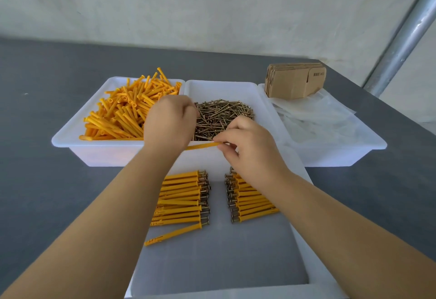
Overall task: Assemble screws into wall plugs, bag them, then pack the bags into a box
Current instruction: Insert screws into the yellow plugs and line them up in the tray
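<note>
Hands meet over the screw tray [221, 88]: the left hand [168, 122] is curled around one end of a yellow wall plug [203, 145], and the right hand [250, 143] pinches its other end. Assembled plugs [181, 198] lie in two rows in the near tray [304, 239] on the counter [47, 109].

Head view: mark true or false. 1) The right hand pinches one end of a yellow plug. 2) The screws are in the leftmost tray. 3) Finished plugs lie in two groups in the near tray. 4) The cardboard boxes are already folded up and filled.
1) True: the right hand pinches the plug; the left hand holds its other end.
2) False: the screws fill the middle tray; loose plugs fill the leftmost.
3) True: finished plugs lie in two groups in the near tray.
4) False: the cardboard boxes stand flat.
</note>
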`<state>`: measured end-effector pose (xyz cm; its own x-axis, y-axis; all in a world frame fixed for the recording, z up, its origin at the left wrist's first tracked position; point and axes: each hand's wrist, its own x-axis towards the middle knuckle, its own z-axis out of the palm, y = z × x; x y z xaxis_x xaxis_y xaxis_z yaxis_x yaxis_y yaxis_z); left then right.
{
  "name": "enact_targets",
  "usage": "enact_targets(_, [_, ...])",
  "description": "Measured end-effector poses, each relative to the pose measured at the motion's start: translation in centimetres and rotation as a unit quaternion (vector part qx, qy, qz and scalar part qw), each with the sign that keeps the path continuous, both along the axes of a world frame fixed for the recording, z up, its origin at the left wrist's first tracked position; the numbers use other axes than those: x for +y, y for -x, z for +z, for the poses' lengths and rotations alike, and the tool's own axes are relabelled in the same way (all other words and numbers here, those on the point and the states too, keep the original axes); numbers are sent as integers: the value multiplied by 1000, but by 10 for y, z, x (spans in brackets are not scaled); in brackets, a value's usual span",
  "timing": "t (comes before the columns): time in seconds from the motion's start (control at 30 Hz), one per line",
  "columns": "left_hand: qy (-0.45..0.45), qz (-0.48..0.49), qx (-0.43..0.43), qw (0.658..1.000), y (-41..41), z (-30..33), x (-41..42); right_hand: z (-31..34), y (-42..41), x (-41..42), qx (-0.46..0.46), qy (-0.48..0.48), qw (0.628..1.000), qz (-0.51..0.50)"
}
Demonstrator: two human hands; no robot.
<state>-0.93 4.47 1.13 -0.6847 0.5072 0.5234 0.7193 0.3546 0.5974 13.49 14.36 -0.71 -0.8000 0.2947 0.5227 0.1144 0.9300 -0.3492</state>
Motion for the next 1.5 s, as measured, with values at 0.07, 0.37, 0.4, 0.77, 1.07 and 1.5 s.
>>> enact_targets(0.07, [-24,42,-29,998,12,-1,-5,0,0,-5,-32,-15,999,29])
enact_targets(0.37, [1,72,-85,994,38,-19,-9,-18,24,-31,-200,-160,965,64])
enact_targets(0.4, [5,72,-88,994,39,-21,-9,-20,26,-32,-200,-168,963,66])
enact_targets(0.77, [254,171,-117,945,42,-20,-7,-6,21,-14,-13,-110,993,46])
enact_targets(1.07, [358,128,-155,912,48,-20,-2,20,47,74,-397,75,898,-173])
enact_targets(1.5, [257,189,-119,940,56,-20,0,7,77,79,-468,104,856,-193])
